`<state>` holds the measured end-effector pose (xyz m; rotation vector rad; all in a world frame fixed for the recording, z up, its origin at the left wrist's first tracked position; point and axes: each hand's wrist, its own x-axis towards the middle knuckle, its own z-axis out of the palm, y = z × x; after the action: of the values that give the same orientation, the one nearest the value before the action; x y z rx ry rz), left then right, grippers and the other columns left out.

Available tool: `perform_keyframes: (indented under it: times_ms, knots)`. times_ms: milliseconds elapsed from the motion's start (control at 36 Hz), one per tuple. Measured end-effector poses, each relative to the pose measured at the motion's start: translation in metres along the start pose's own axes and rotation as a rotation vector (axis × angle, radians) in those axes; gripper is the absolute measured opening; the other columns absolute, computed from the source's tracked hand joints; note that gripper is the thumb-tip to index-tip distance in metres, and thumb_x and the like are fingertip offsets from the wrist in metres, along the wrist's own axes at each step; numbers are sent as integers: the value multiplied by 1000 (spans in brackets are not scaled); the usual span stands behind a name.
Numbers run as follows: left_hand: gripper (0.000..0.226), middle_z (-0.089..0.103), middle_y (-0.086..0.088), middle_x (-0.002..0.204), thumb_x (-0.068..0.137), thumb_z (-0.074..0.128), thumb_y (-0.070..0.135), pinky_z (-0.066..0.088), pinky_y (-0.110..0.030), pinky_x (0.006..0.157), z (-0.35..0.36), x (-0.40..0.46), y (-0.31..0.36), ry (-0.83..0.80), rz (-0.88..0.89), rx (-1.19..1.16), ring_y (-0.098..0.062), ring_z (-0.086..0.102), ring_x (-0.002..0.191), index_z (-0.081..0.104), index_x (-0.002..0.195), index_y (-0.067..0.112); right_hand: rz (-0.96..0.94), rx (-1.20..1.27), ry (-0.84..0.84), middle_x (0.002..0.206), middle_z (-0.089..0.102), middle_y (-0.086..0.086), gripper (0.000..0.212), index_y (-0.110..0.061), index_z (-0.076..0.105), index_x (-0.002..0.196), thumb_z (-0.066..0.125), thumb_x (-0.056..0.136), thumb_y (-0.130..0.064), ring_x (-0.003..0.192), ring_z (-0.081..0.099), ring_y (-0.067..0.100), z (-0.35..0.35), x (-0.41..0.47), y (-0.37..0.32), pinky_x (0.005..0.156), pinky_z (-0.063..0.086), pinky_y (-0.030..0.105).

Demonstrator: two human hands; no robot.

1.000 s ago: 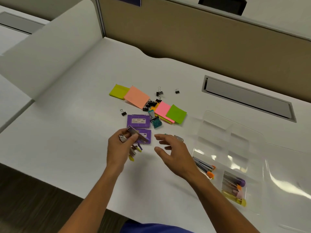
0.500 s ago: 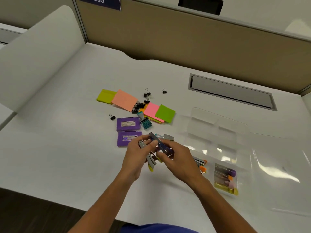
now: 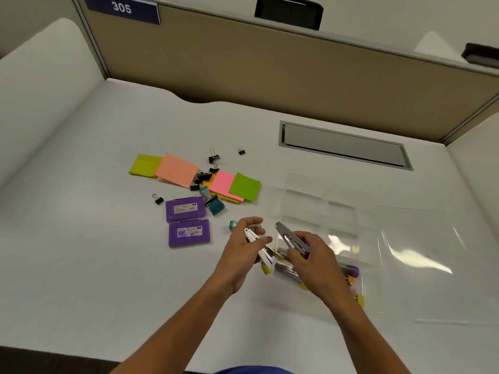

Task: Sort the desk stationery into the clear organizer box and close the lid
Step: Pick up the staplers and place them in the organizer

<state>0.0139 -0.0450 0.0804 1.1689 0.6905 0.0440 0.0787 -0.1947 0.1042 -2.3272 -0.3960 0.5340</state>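
My left hand (image 3: 240,255) grips a small white stapler (image 3: 260,251) with a yellow end. My right hand (image 3: 313,261) holds a grey metal stapler (image 3: 290,237), tilted up, just over the near left corner of the clear organizer box (image 3: 326,201). The box's lid (image 3: 426,263) lies open flat to the right. Inside the near compartments lie another stapler (image 3: 286,271) and coloured items (image 3: 353,282), partly hidden by my right hand. On the desk to the left are two purple staple boxes (image 3: 186,221), sticky note pads (image 3: 176,170), black binder clips (image 3: 205,175) and teal stamps (image 3: 213,202).
A white desk (image 3: 81,252) with a grey cable slot (image 3: 343,145) at the back right. A tan partition (image 3: 270,68) runs along the back and a white divider (image 3: 40,76) along the left. A teal-capped item (image 3: 233,225) lies just behind my left hand.
My right hand took the grey stapler from my left hand and carried it right toward the box. My left hand keeps the white stapler. The camera shifted right.
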Motion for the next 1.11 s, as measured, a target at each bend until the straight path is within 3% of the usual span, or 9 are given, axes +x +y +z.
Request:
perform_keyframes:
  times_ms: [83, 139, 278, 333, 444, 611, 694, 806, 1111]
  knots:
    - [47, 53, -5, 122, 90, 58, -4, 55, -47, 92, 4, 4, -1, -21, -20, 1, -20, 64, 109, 52, 118, 32, 60, 18, 4, 106, 59, -5, 28, -31, 60, 112, 61, 85, -24, 82, 65, 15, -10, 0, 12, 76, 56, 35]
    - [52, 50, -5, 123, 90, 58, -7, 54, -46, 94, 8, 5, -1, -47, -39, -5, -23, 63, 111, 48, 122, 33, 82, 18, -4, 103, 60, -7, 29, -37, 61, 107, 61, 80, -25, 79, 66, 16, -15, -1, 19, 75, 58, 39]
    - [57, 47, 3, 98, 91, 61, 1, 56, -39, 91, 15, 5, -7, -137, 6, 122, -34, 64, 107, 37, 127, 38, 162, -12, -88, 104, 60, -6, 31, -35, 60, 107, 64, 80, -21, 70, 68, 15, -26, -3, 33, 57, 55, 28]
    - [54, 51, -1, 92, 91, 64, 7, 56, -40, 90, 19, 3, -10, -139, 33, 202, -32, 65, 102, 37, 125, 39, 185, -20, -104, 107, 59, -6, 32, -36, 58, 108, 66, 79, -23, 69, 68, 15, -27, -4, 37, 58, 56, 28]
    - [39, 58, 0, 100, 87, 69, 14, 57, -42, 86, 21, 3, -16, -160, 118, 332, -23, 66, 96, 55, 110, 41, 198, -33, -92, 109, 56, -7, 27, -38, 59, 105, 66, 82, -27, 72, 67, 14, -26, -7, 45, 67, 60, 36]
    - [24, 64, 7, 94, 79, 77, 15, 55, -29, 82, 23, 3, -22, -183, 291, 561, -10, 62, 82, 67, 97, 27, 213, -97, -107, 115, 50, -4, 33, -35, 62, 113, 68, 80, -36, 78, 65, 14, -25, -5, 53, 68, 59, 32]
    - [26, 62, 11, 93, 77, 79, 19, 53, -20, 80, 24, 5, -24, -191, 353, 680, -6, 62, 85, 68, 100, 23, 213, -142, -100, 117, 47, -3, 38, -34, 60, 119, 68, 82, -35, 80, 64, 12, -25, -3, 54, 66, 56, 27]
    - [30, 64, 5, 99, 80, 77, 19, 52, -25, 83, 25, 7, -25, -236, 423, 836, -10, 60, 86, 68, 108, 19, 204, -204, -86, 127, 46, 0, 43, -31, 57, 128, 67, 86, -33, 80, 62, 9, -23, 1, 55, 60, 48, 18]
    - [19, 59, 3, 108, 92, 62, 15, 45, -14, 83, 22, 6, -31, -296, 428, 918, -9, 54, 93, 66, 111, 18, 174, -256, -111, 129, 48, 1, 50, -27, 53, 134, 69, 87, -28, 96, 62, 15, -17, 8, 58, 64, 48, 17]
